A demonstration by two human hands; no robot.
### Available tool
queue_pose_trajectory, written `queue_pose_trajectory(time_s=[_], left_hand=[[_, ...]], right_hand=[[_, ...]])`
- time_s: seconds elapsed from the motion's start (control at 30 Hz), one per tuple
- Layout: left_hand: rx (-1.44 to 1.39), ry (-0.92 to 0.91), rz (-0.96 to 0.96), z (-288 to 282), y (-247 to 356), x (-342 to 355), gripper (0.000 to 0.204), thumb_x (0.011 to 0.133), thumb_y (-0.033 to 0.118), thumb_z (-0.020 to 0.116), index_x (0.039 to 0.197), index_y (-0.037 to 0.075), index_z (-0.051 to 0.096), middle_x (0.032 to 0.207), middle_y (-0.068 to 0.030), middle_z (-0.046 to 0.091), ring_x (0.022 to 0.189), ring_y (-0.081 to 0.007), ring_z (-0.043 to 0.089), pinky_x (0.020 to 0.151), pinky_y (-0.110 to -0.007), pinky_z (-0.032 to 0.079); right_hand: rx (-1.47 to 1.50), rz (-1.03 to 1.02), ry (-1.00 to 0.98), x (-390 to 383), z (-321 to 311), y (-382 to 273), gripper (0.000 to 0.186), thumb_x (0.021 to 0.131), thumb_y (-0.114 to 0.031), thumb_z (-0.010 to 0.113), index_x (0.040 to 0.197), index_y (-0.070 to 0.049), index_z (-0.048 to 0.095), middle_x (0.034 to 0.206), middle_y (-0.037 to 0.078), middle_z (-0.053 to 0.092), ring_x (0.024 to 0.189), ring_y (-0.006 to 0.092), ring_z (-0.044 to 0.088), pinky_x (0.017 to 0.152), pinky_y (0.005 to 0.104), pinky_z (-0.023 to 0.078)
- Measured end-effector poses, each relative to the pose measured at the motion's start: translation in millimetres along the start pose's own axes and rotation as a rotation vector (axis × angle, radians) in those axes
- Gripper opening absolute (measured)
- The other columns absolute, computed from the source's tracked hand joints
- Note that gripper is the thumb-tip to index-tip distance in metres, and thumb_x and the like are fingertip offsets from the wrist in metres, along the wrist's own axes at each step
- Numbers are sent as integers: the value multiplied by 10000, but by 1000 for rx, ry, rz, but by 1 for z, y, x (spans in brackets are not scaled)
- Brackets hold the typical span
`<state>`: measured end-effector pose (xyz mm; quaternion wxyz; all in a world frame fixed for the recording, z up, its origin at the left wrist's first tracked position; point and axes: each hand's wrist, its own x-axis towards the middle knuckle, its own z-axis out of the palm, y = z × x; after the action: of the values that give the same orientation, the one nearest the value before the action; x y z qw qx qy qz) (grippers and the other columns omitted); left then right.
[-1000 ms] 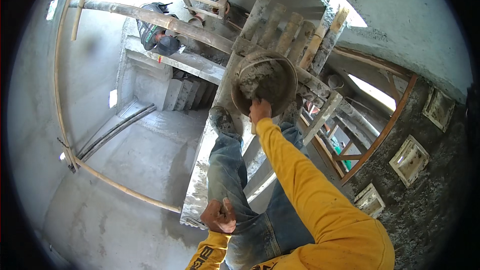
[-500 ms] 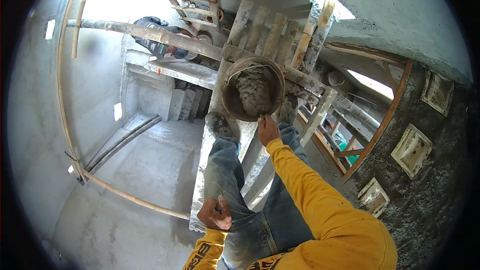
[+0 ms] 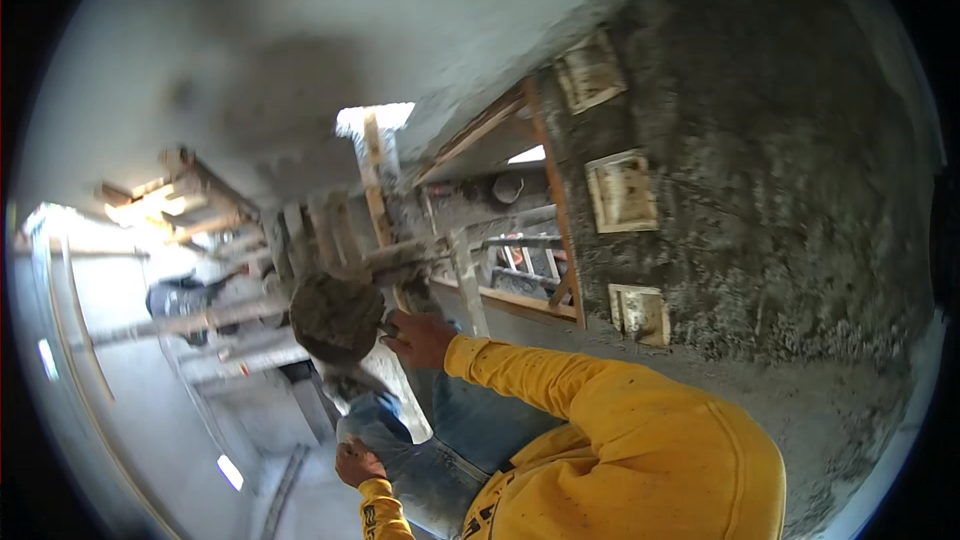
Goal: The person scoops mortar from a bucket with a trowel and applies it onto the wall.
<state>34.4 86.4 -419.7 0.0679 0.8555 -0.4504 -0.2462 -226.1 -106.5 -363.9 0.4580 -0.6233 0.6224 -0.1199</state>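
The right hand (image 3: 418, 339) is wrapped round the handle of a tool (image 3: 386, 330), which is mostly hidden by the fingers. Just to the left of it is a big round lump of wet gray mortar (image 3: 336, 318); the blur means I cannot tell what is under it. The left hand (image 3: 358, 462) is nearer, curled in a loose fist by the blue jeans (image 3: 490, 428). Both arms have yellow sleeves (image 3: 540, 378). Past the mortar are rough wooden planks (image 3: 325, 230). To the right, a rough gray wall (image 3: 760, 200) has three pale square vent blocks (image 3: 622, 192) in it, beside an opening with a brown wooden frame (image 3: 556, 210). Far left, another person (image 3: 180, 297) in dark clothes is behind a long pole (image 3: 205, 320).
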Motion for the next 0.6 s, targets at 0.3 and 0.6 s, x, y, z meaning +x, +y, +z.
queue_pose_trajectory(time_s=[0.3, 0.6], left_hand=[[-216, 39, -112, -6, 13, 34, 439, 895, 306, 625, 668, -66, 572, 660, -234, 590, 622, -355, 506, 639, -470, 414], [-161, -35, -209, -78, 39, 9, 304, 919, 234, 573, 823, -34, 679, 787, -193, 689, 708, -292, 646, 687, -446, 504]], right_hand=[[566, -31, 154, -11, -280, -12, 230, 917, -285, 604, 888, -57, 597, 759, 74, 581, 648, 214, 566, 590, 352, 479], [476, 627, 868, -320, -331, 133, 332, 1003, -261, 460, 1171, -15, 607, 658, 8, 534, 519, 97, 440, 462, 306, 390]])
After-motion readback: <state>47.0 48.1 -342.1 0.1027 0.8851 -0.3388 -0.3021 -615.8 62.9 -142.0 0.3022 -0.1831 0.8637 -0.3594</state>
